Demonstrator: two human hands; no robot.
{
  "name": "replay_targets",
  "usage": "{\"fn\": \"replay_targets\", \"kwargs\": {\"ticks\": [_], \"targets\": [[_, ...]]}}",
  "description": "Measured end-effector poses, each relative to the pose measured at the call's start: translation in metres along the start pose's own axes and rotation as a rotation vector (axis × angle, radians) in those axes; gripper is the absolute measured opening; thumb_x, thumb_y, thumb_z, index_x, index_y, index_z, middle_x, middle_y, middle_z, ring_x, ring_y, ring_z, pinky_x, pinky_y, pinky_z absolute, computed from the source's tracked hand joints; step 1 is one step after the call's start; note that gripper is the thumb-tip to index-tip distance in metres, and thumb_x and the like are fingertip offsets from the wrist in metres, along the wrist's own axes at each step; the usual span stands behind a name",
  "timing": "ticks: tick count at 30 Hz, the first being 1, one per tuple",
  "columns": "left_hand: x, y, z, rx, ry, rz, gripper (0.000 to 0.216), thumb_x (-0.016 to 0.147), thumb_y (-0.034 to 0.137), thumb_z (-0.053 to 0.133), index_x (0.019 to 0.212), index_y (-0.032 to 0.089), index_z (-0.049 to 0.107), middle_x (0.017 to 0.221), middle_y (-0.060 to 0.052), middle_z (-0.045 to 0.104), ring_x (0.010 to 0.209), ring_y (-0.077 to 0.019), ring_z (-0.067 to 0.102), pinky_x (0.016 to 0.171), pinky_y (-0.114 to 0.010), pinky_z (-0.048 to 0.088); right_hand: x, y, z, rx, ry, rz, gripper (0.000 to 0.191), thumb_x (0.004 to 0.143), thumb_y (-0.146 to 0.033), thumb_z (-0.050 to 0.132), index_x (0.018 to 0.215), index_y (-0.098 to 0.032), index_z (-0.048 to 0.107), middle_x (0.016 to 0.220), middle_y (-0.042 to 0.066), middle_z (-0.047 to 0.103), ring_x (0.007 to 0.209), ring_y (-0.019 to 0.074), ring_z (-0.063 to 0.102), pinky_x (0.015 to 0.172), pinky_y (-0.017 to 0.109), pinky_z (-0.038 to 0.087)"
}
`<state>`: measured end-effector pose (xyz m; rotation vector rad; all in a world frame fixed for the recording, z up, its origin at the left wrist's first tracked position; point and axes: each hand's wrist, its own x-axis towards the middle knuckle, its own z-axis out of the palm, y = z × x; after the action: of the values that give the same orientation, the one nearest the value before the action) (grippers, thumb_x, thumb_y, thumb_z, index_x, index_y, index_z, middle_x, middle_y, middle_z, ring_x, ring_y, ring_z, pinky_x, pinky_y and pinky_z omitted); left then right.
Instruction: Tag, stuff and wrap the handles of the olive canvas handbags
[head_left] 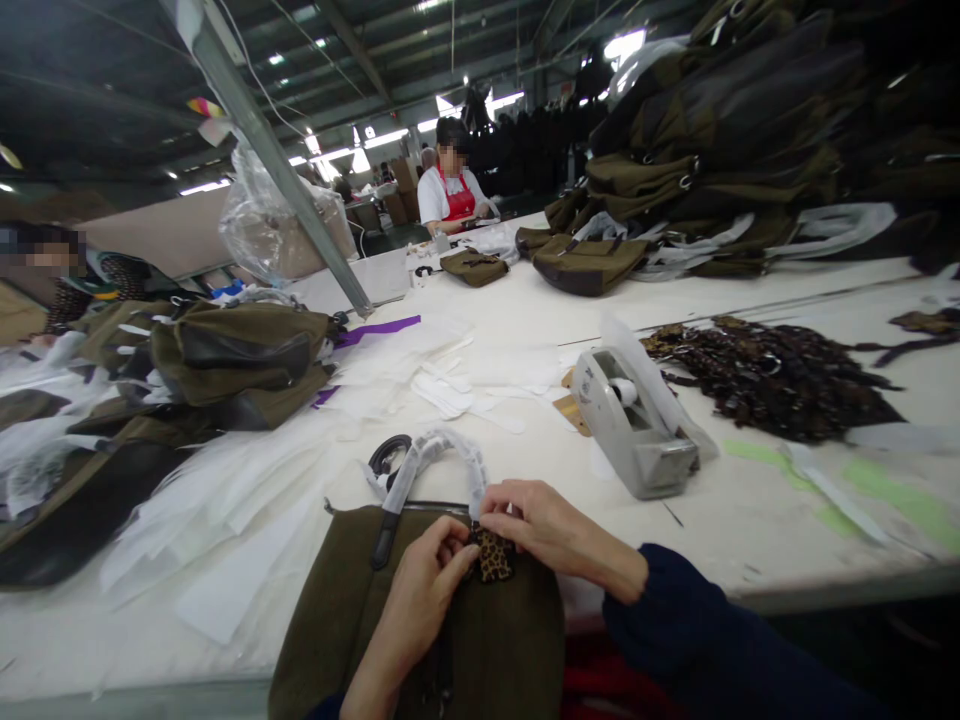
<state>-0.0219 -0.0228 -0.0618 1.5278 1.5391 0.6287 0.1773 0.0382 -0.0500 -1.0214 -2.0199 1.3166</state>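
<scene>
An olive-green handbag point(334, 610) lies at the table's front edge, its zip side facing away. Its handle point(448, 440) is wrapped in white tissue and arches up from dark leather tabs. At the handle's right base hangs a leopard-print tag point(495, 557). My left hand point(424, 585) pinches the tag's left side between thumb and curled fingers. My right hand point(544, 522) is closed at the tag's upper edge, beside the wrapped handle; its fingertips are partly hidden. A coiled black strap point(390, 458) rests just behind the bag.
A grey tape dispenser point(630, 425) stands right of the bag, with a heap of dark leopard-print tags point(780, 375) beyond. White paper sheets point(255, 490) spread leftward near stacked olive bags point(232, 350). More bags point(697, 150) pile up at back right. A co-worker point(454, 185) sits across the table.
</scene>
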Motion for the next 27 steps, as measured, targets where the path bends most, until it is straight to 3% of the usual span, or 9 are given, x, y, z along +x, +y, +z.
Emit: {"fn": "replay_targets", "kwargs": {"ticks": [3, 8, 12, 16, 21, 27], "targets": [[0.0, 0.004, -0.008, -0.092, -0.051, -0.002, 0.022, 0.091, 0.04, 0.055, 0.084, 0.019, 0.055, 0.075, 0.002, 0.054, 0.07, -0.0152, 0.048, 0.066, -0.024, 0.038, 0.0, -0.001, -0.002, -0.105, 0.031, -0.058, 0.014, 0.089, -0.022, 0.06, 0.076, -0.019, 0.064, 0.076, -0.002, 0.056, 0.069, 0.0102, 0.051, 0.065, 0.021, 0.035], [-0.004, 0.008, -0.012, -0.151, -0.075, 0.058, 0.018, 0.096, 0.034, 0.045, 0.102, 0.021, 0.055, 0.095, -0.002, 0.062, 0.092, -0.0178, 0.056, 0.086, -0.027, 0.041, -0.002, 0.0, 0.002, -0.132, 0.027, -0.065, 0.013, 0.09, -0.022, 0.06, 0.078, -0.019, 0.064, 0.079, -0.002, 0.056, 0.072, 0.0113, 0.051, 0.068, 0.022, 0.036], [-0.01, 0.006, 0.001, -0.01, -0.009, 0.017, 0.016, 0.088, 0.034, 0.057, 0.098, 0.021, 0.059, 0.085, 0.0, 0.061, 0.076, -0.0166, 0.053, 0.073, -0.026, 0.042, -0.003, 0.002, 0.005, -0.102, 0.108, -0.055, 0.009, 0.091, -0.02, 0.06, 0.083, -0.02, 0.065, 0.088, 0.0, 0.056, 0.078, 0.012, 0.052, 0.072, 0.023, 0.038], [-0.008, 0.002, 0.008, 0.072, 0.059, 0.01, 0.013, 0.084, 0.03, 0.061, 0.095, 0.022, 0.059, 0.082, 0.001, 0.061, 0.072, -0.0164, 0.053, 0.068, -0.026, 0.04, -0.004, 0.003, 0.003, -0.123, 0.075, -0.089, 0.01, 0.093, -0.021, 0.058, 0.084, -0.019, 0.064, 0.086, 0.0, 0.058, 0.08, 0.0127, 0.053, 0.074, 0.023, 0.038], [0.001, -0.003, 0.0, -0.131, 0.128, -0.014, 0.02, 0.088, 0.038, 0.058, 0.092, 0.018, 0.059, 0.08, -0.001, 0.059, 0.07, -0.0155, 0.052, 0.066, -0.026, 0.043, -0.004, -0.002, 0.002, -0.272, -0.004, -0.098, 0.015, 0.094, -0.024, 0.055, 0.081, -0.018, 0.06, 0.082, 0.0, 0.055, 0.075, 0.0123, 0.051, 0.07, 0.023, 0.036], [0.006, -0.012, 0.002, -0.309, 0.149, -0.066, 0.03, 0.086, 0.046, 0.062, 0.094, 0.017, 0.056, 0.07, 0.004, 0.051, 0.051, -0.0084, 0.041, 0.044, -0.019, 0.033, -0.001, -0.003, 0.008, -0.431, -0.028, -0.082, 0.009, 0.086, -0.016, 0.055, 0.078, -0.016, 0.059, 0.083, 0.0, 0.052, 0.07, 0.0103, 0.046, 0.064, 0.023, 0.031]]}}
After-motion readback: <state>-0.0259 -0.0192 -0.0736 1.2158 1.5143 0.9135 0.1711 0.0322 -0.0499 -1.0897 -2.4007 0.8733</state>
